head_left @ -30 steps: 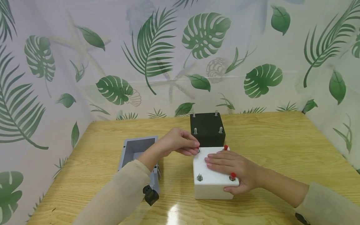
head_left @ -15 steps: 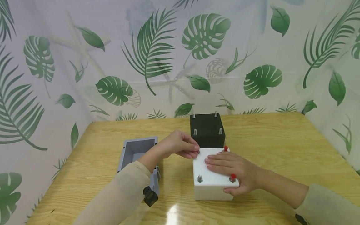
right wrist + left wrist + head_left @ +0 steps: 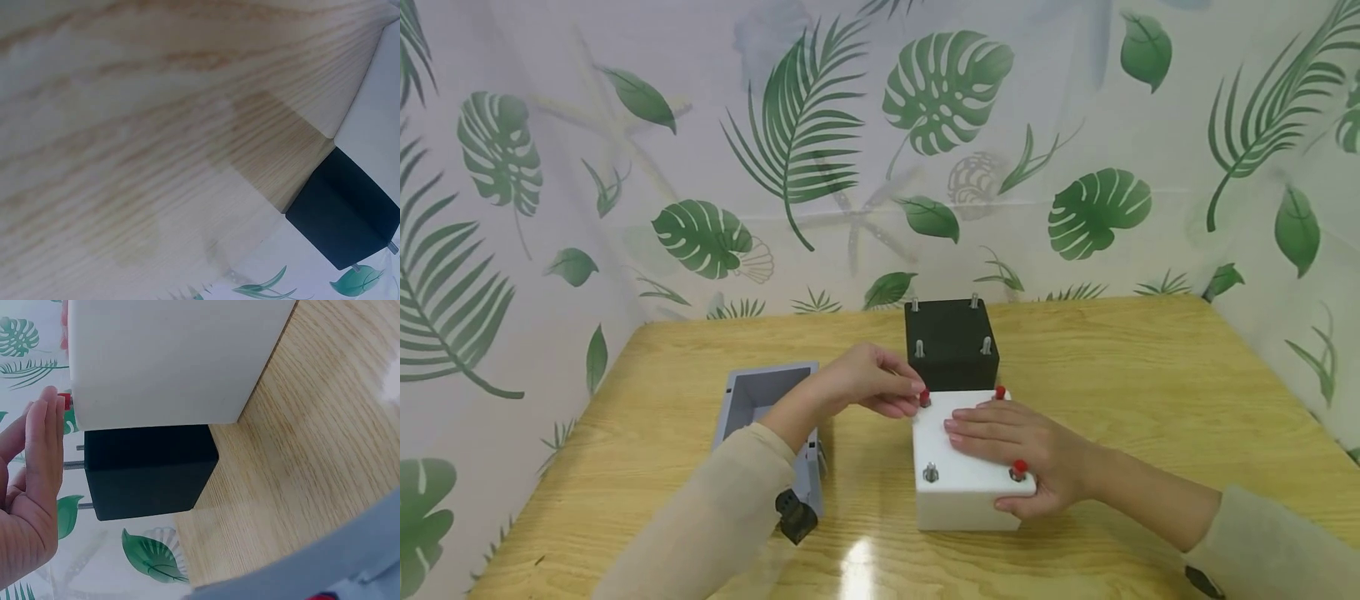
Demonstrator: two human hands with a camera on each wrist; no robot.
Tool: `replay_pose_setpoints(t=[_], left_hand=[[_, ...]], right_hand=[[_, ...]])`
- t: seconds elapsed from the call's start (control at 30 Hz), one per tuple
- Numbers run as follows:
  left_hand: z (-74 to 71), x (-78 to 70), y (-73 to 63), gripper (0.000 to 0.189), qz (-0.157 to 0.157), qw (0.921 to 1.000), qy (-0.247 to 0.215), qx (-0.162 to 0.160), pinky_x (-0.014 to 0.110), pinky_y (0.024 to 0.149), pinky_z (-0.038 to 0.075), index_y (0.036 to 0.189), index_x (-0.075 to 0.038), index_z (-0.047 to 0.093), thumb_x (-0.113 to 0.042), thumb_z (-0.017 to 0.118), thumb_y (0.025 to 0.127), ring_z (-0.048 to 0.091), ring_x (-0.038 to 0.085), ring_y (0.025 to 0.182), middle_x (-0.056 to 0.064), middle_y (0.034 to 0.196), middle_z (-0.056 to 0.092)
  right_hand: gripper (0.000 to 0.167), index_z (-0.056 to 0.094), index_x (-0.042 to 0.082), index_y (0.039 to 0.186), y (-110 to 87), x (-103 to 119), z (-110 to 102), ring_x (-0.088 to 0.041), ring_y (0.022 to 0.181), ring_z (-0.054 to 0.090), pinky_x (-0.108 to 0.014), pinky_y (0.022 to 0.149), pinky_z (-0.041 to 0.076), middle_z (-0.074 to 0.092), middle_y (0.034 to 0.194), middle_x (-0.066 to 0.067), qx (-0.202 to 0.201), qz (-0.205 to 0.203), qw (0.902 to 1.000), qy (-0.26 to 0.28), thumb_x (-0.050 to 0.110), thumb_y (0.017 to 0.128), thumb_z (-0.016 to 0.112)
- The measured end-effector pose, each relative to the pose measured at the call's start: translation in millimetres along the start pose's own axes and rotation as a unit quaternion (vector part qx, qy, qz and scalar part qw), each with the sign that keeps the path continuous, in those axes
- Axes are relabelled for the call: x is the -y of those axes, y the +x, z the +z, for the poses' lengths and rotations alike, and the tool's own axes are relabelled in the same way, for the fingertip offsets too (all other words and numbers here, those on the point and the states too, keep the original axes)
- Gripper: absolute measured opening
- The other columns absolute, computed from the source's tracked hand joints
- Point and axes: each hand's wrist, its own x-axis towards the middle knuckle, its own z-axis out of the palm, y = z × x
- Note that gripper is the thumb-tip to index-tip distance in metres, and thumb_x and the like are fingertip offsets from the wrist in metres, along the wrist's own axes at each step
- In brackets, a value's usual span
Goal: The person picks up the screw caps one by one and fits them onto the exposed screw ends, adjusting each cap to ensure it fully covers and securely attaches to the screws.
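A white block with a metal bolt at each top corner stands on the table, seen in the head view. Red caps sit on its near right bolt and far right bolt; the near left bolt is bare. At the far left corner my left hand pinches another red cap between thumb and fingertips; the left wrist view shows fingertips right at this cap. My right hand lies across the block's top with straight fingers, thumb along its front right corner.
Directly behind the white block stands a black block with bare bolts on top. A grey-blue bin lies to the left, partly hidden by my left forearm. Leaf-printed cloth hangs behind the wooden table.
My left fingertips have shifted slightly, so the far left red cap, mostly covered before, now shows. The right hand keeps its place on the white block.
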Motion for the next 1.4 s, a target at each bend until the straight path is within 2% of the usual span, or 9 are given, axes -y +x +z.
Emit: replay_pose_setpoints(t=[0.27, 0.53, 0.73, 1.13, 1.4], left_hand=[[-9.3, 1.5, -2.5, 0.028, -0.01, 0.9999, -0.007, -0.003, 0.03, 0.069, 0.059, 0.112, 0.007, 0.063, -0.01, 0.065, 0.09, 0.068, 0.012, 0.065, 0.01, 0.08, 0.071], [-19.5, 7.5, -9.1, 0.025, -0.024, 0.9996, 0.012, -0.014, 0.027, 0.064, 0.058, 0.11, 0.001, 0.065, -0.014, 0.065, 0.09, 0.068, 0.012, 0.068, 0.01, 0.087, 0.071], [-31.4, 14.3, -18.5, 0.027, -0.016, 0.9996, 0.009, -0.021, 0.027, 0.065, 0.058, 0.113, 0.002, 0.064, -0.015, 0.063, 0.092, 0.069, 0.012, 0.071, 0.012, 0.092, 0.072], [-53.0, 21.7, -32.9, 0.032, -0.004, 0.9987, -0.029, -0.042, 0.026, 0.064, 0.058, 0.119, 0.007, 0.058, -0.01, 0.062, 0.092, 0.069, 0.011, 0.07, 0.009, 0.088, 0.071], [-65.9, 28.8, -40.7, 0.035, -0.014, 0.9974, -0.037, -0.061, 0.024, 0.064, 0.058, 0.12, 0.008, 0.056, -0.012, 0.061, 0.092, 0.069, 0.011, 0.069, 0.008, 0.086, 0.071]], right_hand=[[0.063, 0.055, -0.005, 0.127, -0.7, -1, -2, -0.027, 0.126, 0.049, -0.03, 0.114, 0.028, 0.054, 0.135, -0.015, 0.001, -0.001, 1.0, -0.002, 0.047, 0.09, 0.053], [0.062, 0.056, -0.003, 0.128, -1.4, -1, -1, -0.027, 0.125, 0.05, -0.029, 0.114, 0.028, 0.054, 0.135, -0.014, 0.003, 0.004, 1.0, -0.002, 0.047, 0.09, 0.052], [0.063, 0.055, -0.001, 0.129, -0.8, 0, 0, -0.026, 0.125, 0.05, -0.028, 0.114, 0.027, 0.053, 0.136, -0.012, 0.015, 0.01, 0.9998, -0.004, 0.047, 0.089, 0.052], [0.062, 0.055, -0.001, 0.129, -1.0, -1, -1, -0.026, 0.125, 0.049, -0.029, 0.114, 0.027, 0.053, 0.136, -0.012, 0.013, 0.005, 0.9998, -0.011, 0.046, 0.089, 0.051], [0.062, 0.055, -0.002, 0.129, -0.8, 0, -1, -0.026, 0.125, 0.05, -0.029, 0.114, 0.027, 0.054, 0.135, -0.013, 0.008, 0.002, 0.9999, -0.009, 0.046, 0.089, 0.052]])
